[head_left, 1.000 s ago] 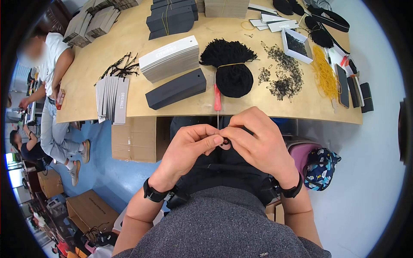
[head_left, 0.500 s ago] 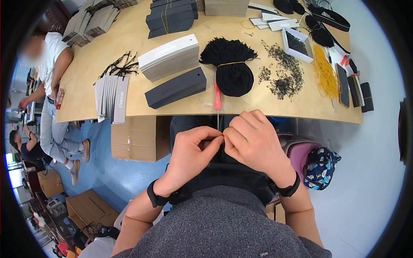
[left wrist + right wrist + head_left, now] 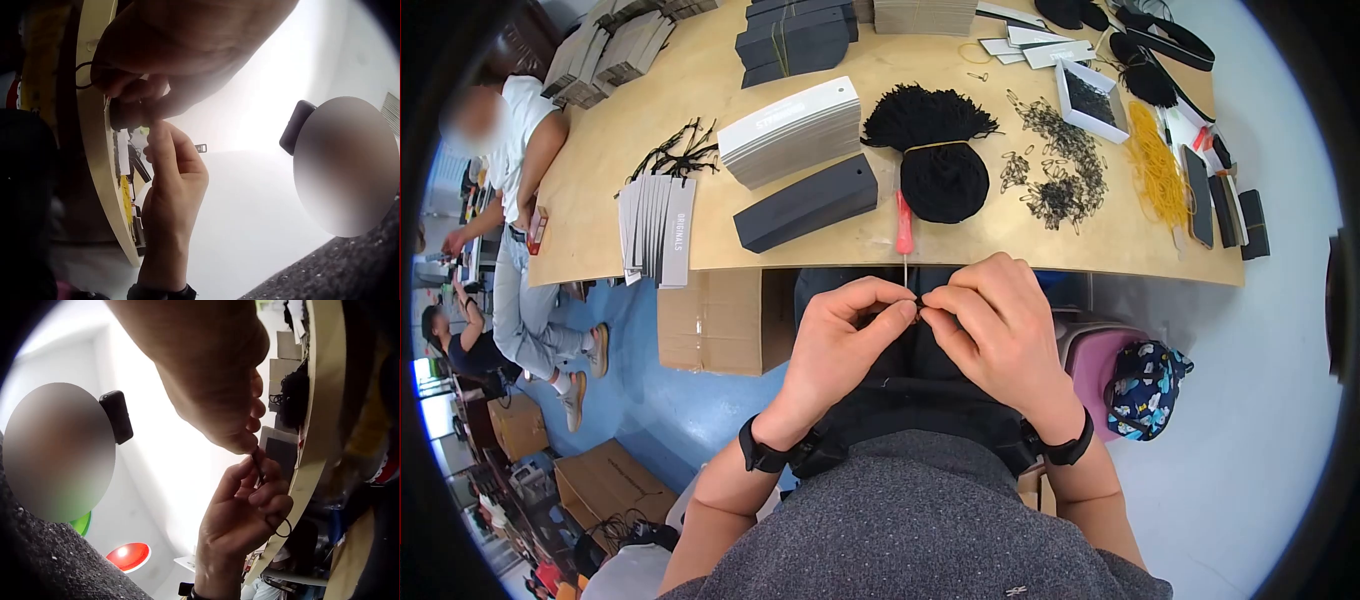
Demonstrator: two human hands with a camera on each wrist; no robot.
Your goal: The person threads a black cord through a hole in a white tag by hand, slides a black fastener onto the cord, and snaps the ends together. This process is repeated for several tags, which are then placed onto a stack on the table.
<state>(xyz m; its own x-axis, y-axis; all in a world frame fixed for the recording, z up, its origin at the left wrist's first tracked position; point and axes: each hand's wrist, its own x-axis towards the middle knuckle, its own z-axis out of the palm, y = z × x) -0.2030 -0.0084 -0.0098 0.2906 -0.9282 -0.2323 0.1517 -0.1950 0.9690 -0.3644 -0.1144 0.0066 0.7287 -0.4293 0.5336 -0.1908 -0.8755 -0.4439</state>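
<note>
Just off the table's front edge, both hands meet fingertip to fingertip. My left hand (image 3: pixel 840 335) pinches a thin black cord (image 3: pixel 259 469) between thumb and forefinger, and a small loop of it hangs out below the curled fingers in the right wrist view. The right hand (image 3: pixel 1000 330) pinches the other end of the cord, its fingertips close to the left ones. Most of the cord is hidden by the fingers. Directly ahead, a red-handled tool (image 3: pixel 904 228) lies with its thin metal shaft sticking out over the edge toward the hands.
On the table (image 3: pixel 800 258) are a bundle of black cords (image 3: pixel 943 180), scattered small black pins (image 3: pixel 1065 190), a white box (image 3: pixel 1092 100), yellow bands (image 3: pixel 1152 165), a grey tag stack (image 3: pixel 790 130), a dark block (image 3: pixel 805 203) and corded tags (image 3: pixel 658 230). A person (image 3: pixel 530 140) stands left.
The hands first drew tightly together, the right one turning knuckles up. Now the right fingers have opened out into a fingertip pinch, with a small gap between the hands.
</note>
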